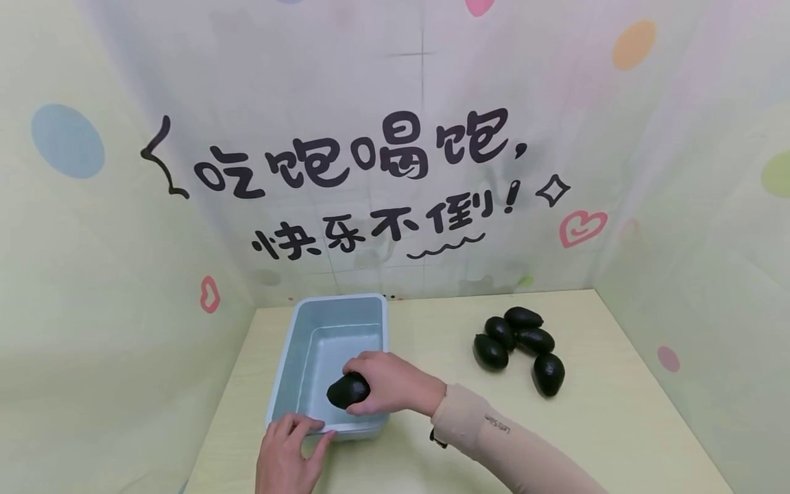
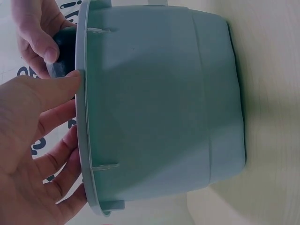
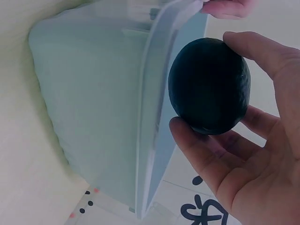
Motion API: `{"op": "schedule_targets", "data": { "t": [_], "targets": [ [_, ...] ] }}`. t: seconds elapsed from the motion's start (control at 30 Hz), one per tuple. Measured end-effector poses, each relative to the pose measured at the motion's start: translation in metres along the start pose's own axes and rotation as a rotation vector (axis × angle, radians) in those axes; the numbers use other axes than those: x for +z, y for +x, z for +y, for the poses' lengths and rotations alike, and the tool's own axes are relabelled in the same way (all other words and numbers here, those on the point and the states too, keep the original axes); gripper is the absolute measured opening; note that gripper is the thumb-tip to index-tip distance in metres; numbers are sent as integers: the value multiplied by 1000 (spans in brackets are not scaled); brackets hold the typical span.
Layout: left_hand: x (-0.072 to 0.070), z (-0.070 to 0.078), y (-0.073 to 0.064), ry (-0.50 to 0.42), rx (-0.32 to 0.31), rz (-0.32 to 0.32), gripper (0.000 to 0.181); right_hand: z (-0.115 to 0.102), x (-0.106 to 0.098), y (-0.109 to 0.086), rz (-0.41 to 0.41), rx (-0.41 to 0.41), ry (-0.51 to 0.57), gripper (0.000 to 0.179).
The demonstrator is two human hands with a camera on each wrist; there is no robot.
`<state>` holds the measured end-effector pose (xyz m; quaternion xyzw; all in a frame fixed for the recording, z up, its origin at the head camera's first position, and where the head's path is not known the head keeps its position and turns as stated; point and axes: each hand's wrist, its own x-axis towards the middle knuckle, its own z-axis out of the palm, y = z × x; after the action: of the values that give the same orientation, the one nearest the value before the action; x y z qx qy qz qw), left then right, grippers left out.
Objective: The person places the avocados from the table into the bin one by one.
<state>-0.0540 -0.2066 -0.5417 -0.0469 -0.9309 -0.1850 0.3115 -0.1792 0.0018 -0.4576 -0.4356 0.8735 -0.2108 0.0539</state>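
Observation:
A dark avocado (image 1: 349, 390) is held by my right hand (image 1: 395, 384) above the inside of a light blue plastic bin (image 1: 280, 370). In the right wrist view, thumb and fingers grip the avocado (image 3: 209, 86) from both sides, beside the rim of the bin (image 3: 89, 93). My left hand (image 1: 289, 453) holds the near rim at its left part. The left wrist view shows its thumb and fingers at the rim of the bin (image 2: 150, 103), fingertips partly hidden behind it. The visible floor of the bin has no avocado on it.
Several more dark avocados (image 1: 517, 337) lie grouped on the pale wooden table (image 1: 444, 336) to the right of the bin. A printed curtain (image 1: 345, 82) with black lettering stands behind and on both sides of the table.

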Motion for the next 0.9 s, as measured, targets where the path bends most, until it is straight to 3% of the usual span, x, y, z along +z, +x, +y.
{"op": "schedule_targets", "data": {
  "t": [0.9],
  "targets": [
    [0,2,0,16,-32,-25,30,1,5,6,-57,19,-44,42]
  ]
}}
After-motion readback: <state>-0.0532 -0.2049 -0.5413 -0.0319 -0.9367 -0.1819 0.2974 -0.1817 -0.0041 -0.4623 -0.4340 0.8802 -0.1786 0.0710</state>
